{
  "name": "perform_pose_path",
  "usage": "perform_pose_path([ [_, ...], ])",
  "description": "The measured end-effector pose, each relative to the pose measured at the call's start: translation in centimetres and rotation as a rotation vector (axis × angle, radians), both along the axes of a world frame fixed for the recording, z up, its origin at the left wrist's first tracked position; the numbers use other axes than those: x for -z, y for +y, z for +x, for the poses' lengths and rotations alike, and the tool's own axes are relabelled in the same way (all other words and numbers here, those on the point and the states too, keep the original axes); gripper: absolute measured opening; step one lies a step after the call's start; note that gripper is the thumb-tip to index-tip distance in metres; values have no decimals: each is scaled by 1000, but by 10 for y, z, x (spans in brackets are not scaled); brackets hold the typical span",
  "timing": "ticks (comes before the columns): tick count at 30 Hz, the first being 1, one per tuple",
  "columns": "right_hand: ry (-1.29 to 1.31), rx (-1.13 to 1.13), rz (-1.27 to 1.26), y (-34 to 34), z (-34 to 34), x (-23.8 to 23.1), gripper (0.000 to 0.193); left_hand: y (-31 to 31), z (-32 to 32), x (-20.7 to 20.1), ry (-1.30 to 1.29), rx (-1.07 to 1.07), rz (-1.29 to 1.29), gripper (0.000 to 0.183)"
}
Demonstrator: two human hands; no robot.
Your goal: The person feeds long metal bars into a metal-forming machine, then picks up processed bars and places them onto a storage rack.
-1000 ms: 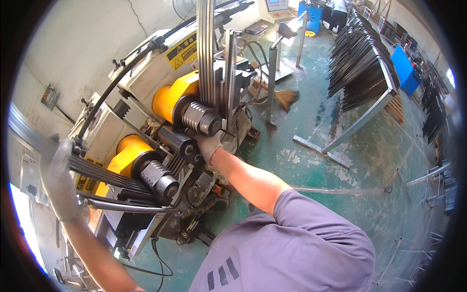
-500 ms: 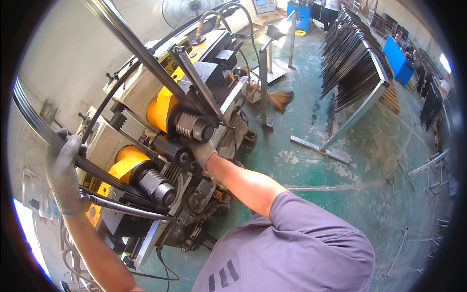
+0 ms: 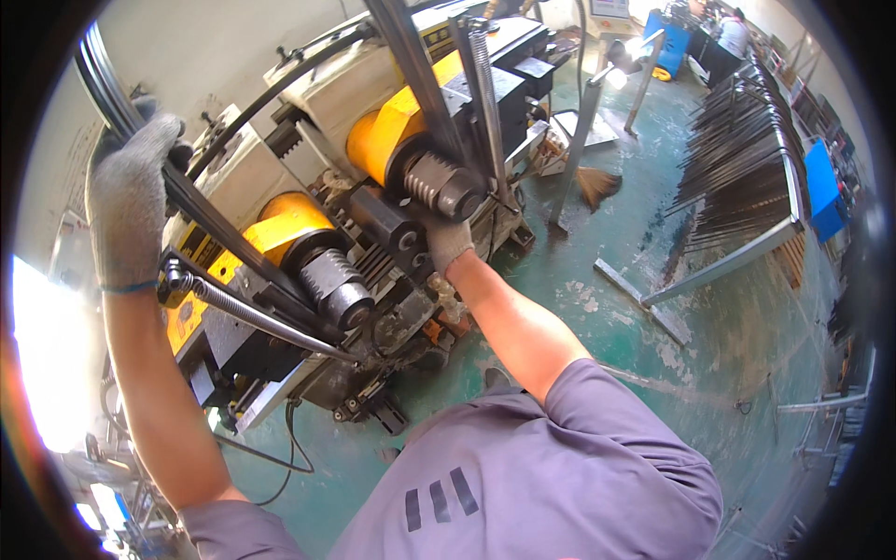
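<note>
In a grey knit glove, my left hand (image 3: 140, 201) is closed around a bundle of long dark metal bars (image 3: 219, 217) at the left. The bars slope down to the near threaded spindle (image 3: 334, 287) of a machine with two yellow heads. My right hand (image 3: 448, 241), also gloved, reaches in under the far threaded spindle (image 3: 439, 183), beside a black cylindrical block (image 3: 387, 224). Its fingers are hidden behind the spindle. A second set of dark bars (image 3: 415, 70) rises from the far yellow head (image 3: 381, 140). A spring-wrapped rod (image 3: 271, 322) lies below the near bars.
A rack of many thin dark rods (image 3: 737, 168) stands on the green floor at the right, its metal foot (image 3: 644, 301) nearest me. A broom (image 3: 597, 185) and a metal post (image 3: 581, 149) stand beyond the machine. Cables (image 3: 289, 448) hang below it.
The view has shifted, so the machine sits further right and higher. My left hand has moved up and away from the near spindle, still around the bars. My right hand stays under the far spindle.
</note>
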State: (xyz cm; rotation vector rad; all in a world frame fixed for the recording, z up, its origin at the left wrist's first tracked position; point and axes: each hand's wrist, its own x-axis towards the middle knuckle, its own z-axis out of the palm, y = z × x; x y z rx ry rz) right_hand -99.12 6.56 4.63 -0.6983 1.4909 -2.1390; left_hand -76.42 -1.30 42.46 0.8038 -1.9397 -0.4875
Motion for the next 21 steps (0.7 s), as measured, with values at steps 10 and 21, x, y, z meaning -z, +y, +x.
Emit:
perform_pose_path([
  [10,-208,-73,-30,15,4,-27,35,-2,2,9,-98,14,-109,35],
  [21,172,-18,51,2,0,-4,44,-5,15,3,-362,-69,-255,38],
])
